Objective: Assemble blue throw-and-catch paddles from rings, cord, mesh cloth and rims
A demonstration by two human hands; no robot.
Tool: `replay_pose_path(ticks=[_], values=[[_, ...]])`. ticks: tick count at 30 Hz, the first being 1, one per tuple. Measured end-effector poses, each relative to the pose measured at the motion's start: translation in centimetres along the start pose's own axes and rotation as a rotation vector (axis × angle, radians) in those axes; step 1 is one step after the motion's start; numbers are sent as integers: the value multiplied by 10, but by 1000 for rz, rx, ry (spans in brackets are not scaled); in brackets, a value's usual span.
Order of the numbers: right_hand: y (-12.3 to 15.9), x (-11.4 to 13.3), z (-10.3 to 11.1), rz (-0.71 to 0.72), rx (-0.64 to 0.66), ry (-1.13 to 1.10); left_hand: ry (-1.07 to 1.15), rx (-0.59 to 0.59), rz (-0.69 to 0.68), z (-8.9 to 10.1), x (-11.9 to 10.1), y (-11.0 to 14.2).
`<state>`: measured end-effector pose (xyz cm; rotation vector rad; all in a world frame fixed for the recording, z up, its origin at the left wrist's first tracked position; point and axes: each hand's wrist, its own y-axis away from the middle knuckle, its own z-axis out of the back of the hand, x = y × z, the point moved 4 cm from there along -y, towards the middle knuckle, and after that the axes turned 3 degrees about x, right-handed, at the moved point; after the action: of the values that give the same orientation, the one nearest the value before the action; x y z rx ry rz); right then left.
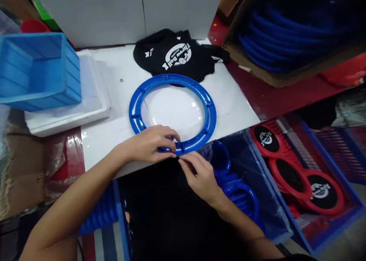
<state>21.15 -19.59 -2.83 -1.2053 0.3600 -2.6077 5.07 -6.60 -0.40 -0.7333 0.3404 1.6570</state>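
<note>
A blue plastic ring (210,112) lies flat on the white tabletop (114,82). My left hand (148,143) rests on the ring's near rim, fingers curled down and pressing on it. Just right of it, my right hand (200,175) pinches at the ring's near edge with thumb and forefinger; what lies between the fingertips is too small to see. A black fabric piece (177,55) printed "Throw Ball" lies behind the ring, touching its far rim.
A blue plastic bin (37,70) sits on a white foam tray (91,101) at left. A cardboard box of blue rings (286,36) stands at the upper right. Red discs with black centres (297,173) fill a crate at right. More blue rings (243,192) are stacked under my right wrist.
</note>
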Motion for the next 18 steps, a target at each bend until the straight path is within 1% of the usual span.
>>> replay_pose_path(ticks=[3, 5, 7, 10, 14, 18], values=[[-19, 5, 10, 58, -27, 107, -47, -37, 56, -3, -3, -1], [-32, 7, 13, 85, -31, 180, -67, -73, 110, -5, -3, -1], [-41, 7, 14, 87, -28, 242, -82, -107, 165, -6, -2, -2], [-50, 5, 12, 54, -16, 283, -72, -139, 225, -6, -2, -2], [-53, 5, 9, -7, 5, 322, -72, -149, 227, -5, -2, -3], [-51, 10, 8, -10, 15, 411, -80, -162, 191, -5, -4, -4]])
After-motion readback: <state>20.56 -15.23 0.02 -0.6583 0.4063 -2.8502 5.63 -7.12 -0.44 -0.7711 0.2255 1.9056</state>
